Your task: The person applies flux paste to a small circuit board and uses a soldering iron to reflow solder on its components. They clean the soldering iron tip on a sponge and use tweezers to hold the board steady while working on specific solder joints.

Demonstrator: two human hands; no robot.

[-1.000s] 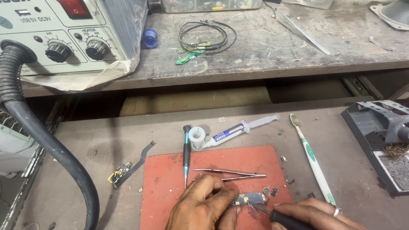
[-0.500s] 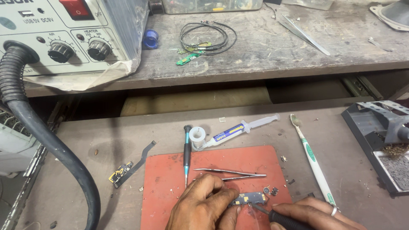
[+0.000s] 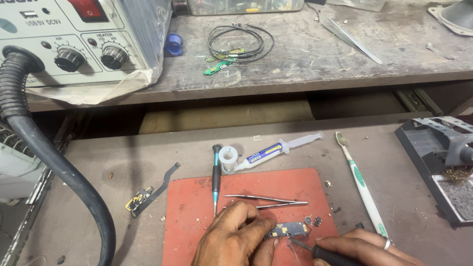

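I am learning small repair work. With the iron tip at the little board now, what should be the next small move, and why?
Probably keep the left hand pinning the small blue circuit board on the red rubber mat, and ease the black-handled soldering iron in the right hand slightly along the board's edge. The tip sits right at the board, with faint smoke rising there.

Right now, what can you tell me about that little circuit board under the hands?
The small circuit board is a narrow dark-blue strip with yellowish contacts and tiny parts on top. It lies flat near the front edge of the red mat. The left hand pins its left end with the fingertips, while the right hand brings a dark-handled tool's thin metal tip to its lower edge. Two tiny loose parts sit just right of it.
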